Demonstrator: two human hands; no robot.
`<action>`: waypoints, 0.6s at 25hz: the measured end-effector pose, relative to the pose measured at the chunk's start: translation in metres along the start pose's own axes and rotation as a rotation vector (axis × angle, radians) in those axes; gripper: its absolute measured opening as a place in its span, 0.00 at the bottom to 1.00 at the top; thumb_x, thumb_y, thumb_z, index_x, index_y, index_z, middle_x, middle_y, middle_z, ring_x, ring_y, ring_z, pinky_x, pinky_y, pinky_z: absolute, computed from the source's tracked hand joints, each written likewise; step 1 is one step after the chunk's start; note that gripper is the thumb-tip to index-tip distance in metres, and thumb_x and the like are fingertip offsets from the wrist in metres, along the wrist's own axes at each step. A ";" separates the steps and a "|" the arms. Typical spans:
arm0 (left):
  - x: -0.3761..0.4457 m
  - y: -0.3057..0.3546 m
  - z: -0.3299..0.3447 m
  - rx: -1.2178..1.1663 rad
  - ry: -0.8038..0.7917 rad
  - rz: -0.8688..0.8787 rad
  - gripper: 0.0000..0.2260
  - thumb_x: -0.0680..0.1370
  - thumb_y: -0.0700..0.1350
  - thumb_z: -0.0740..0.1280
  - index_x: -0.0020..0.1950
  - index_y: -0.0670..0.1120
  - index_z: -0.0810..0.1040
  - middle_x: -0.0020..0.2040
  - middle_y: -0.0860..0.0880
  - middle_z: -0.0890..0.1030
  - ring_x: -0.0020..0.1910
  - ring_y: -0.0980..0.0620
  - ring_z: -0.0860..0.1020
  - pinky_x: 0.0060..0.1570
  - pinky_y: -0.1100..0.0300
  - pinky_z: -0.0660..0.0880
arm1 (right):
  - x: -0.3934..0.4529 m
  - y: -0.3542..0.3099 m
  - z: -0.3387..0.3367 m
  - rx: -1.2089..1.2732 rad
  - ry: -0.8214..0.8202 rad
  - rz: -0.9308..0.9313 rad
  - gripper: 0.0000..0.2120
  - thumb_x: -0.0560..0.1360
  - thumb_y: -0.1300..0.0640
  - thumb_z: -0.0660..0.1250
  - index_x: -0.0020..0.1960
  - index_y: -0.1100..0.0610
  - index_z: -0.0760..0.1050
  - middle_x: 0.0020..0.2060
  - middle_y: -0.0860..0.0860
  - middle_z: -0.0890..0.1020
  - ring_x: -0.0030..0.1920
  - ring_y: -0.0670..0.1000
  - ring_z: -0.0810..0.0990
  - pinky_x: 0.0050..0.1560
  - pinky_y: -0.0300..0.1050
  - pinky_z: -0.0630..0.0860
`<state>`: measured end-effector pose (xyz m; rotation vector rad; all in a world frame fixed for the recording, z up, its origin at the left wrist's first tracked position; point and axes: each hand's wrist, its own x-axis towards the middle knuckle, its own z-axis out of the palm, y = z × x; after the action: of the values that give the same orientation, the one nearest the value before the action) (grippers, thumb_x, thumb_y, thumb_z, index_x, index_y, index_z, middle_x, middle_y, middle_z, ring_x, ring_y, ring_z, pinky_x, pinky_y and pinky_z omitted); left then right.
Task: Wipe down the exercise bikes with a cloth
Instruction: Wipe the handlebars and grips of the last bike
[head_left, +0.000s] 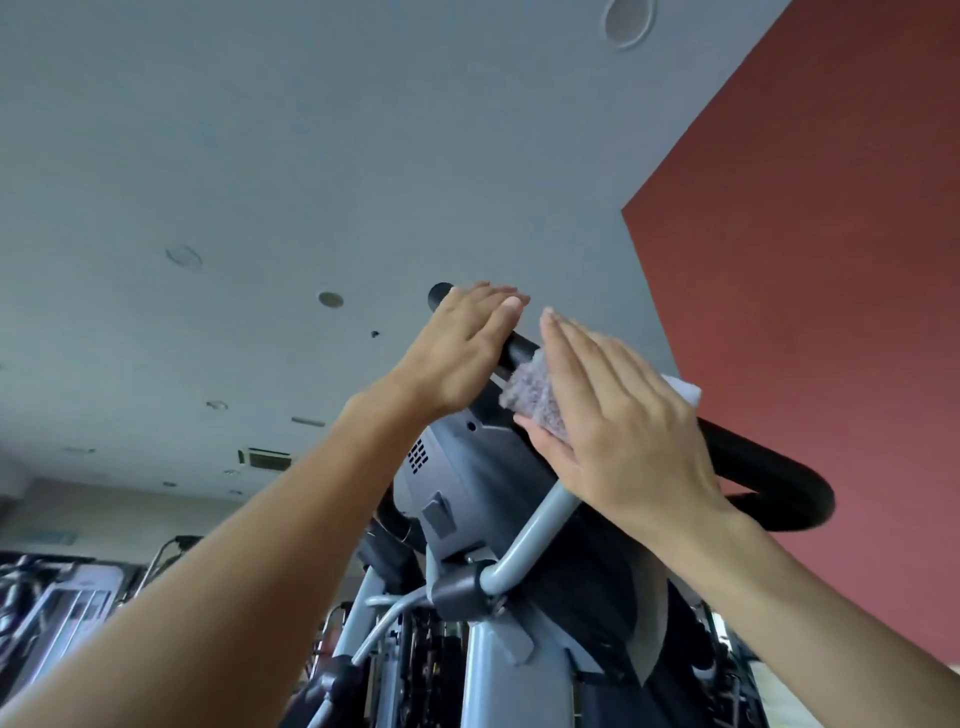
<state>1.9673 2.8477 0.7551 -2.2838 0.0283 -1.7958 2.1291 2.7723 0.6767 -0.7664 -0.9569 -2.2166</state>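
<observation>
Wiping step in hand: cloth (535, 397) is pressed flat onto bike console (457, 478) top by right hand (623, 410), fingers straight. Left hand (462, 348), at 10 o'clock, rests open on black handlebar (774, 467). Next, a sweep along the bar is probably needed.

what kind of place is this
Probably a gym. An exercise bike with black handlebars fills the foreground, and more workout machines stand behind at lower left, under a ceiling with recessed lights.

Cloth (535, 397) mostly hidden under right hand (623, 410). Bike console (467, 467) face not visible. Bike base cut off at bottom edge. Far-left machines (62, 597) blurred.
</observation>
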 end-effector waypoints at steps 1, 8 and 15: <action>-0.005 -0.001 0.003 0.000 0.011 -0.012 0.20 0.88 0.50 0.52 0.76 0.45 0.72 0.78 0.50 0.69 0.80 0.55 0.57 0.76 0.67 0.46 | -0.005 0.001 -0.001 -0.009 0.017 0.022 0.32 0.82 0.45 0.63 0.76 0.66 0.66 0.71 0.60 0.75 0.69 0.57 0.76 0.70 0.52 0.73; -0.015 -0.008 0.007 -0.013 0.070 0.019 0.22 0.88 0.49 0.49 0.82 0.45 0.59 0.83 0.50 0.57 0.82 0.55 0.48 0.80 0.57 0.43 | 0.009 -0.007 0.007 -0.001 0.036 0.023 0.32 0.83 0.42 0.60 0.75 0.67 0.67 0.70 0.60 0.76 0.68 0.57 0.77 0.71 0.53 0.72; -0.017 -0.002 0.016 0.049 0.147 -0.008 0.23 0.88 0.50 0.47 0.82 0.46 0.61 0.82 0.51 0.59 0.82 0.55 0.50 0.80 0.55 0.44 | -0.017 0.012 0.001 0.017 0.016 0.111 0.32 0.82 0.43 0.60 0.75 0.67 0.66 0.71 0.61 0.75 0.71 0.59 0.74 0.72 0.55 0.70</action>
<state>1.9778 2.8548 0.7353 -2.1179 0.0010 -1.9429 2.1488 2.7716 0.6706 -0.7737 -0.9025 -2.1129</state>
